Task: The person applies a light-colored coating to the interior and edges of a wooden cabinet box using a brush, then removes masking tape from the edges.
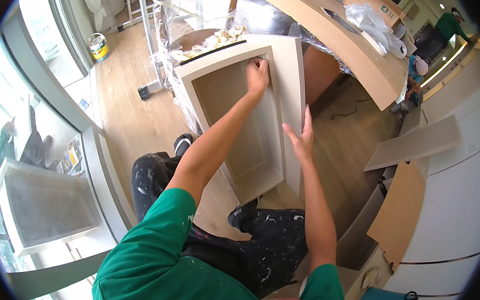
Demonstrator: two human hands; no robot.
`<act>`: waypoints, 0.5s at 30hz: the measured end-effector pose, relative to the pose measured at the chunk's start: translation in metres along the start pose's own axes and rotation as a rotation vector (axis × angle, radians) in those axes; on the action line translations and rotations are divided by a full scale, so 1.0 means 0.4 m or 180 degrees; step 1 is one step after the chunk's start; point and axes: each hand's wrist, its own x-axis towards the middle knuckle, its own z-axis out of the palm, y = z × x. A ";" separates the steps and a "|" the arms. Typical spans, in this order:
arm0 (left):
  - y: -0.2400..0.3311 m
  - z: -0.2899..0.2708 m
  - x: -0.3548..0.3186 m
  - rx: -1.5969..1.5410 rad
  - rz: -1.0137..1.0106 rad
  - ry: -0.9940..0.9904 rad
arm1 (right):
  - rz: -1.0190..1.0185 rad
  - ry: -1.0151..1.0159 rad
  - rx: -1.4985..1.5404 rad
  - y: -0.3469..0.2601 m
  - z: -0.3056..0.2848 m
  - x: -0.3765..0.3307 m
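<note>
A beige drawer [292, 112] stands upright in front of me, its hollow inside facing me and its wide panel on the right. My left hand [258, 75] reaches into its upper right inner corner. The fingers there are closed together against the inner wall; anything small in them is hidden. On the drawer's right side, my right hand [302, 138] has its fingers stretched along the panel's outer edge. Its thumb stands apart and touches the panel's face. My knees, in paint-spotted dark trousers [272, 240], are close below the drawer.
Crumpled pale scraps [217, 41] lie behind the drawer, beside a metal ladder [152, 50] and clear plastic wrap. Cardboard [332, 35] carrying a plastic bag [374, 24] leans at upper right. A paint bucket [98, 47] stands far left; glass [41, 137] runs alongside. Other people [450, 26] are far right.
</note>
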 end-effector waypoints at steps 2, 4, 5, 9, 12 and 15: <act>-0.006 -0.003 -0.002 0.0131 0.0243 0.0130 | -0.0002 -0.0016 -0.0036 -0.005 0.000 0.001; -0.011 -0.001 0.001 0.0139 0.0426 0.0187 | 0.0010 -0.0034 -0.0085 -0.011 0.003 0.002; -0.015 -0.004 0.000 0.0076 0.0482 0.0179 | 0.0004 -0.0040 -0.0103 -0.013 0.002 0.001; -0.019 -0.012 -0.019 -0.0227 0.0457 0.0120 | -0.0031 -0.0066 -0.0032 -0.001 -0.005 0.000; -0.013 -0.011 -0.047 -0.0330 0.0601 0.0348 | -0.0063 -0.0070 0.0044 0.011 -0.008 0.002; -0.003 -0.011 -0.055 -0.0483 0.0480 0.0480 | -0.0030 -0.0066 -0.0046 0.006 -0.009 -0.003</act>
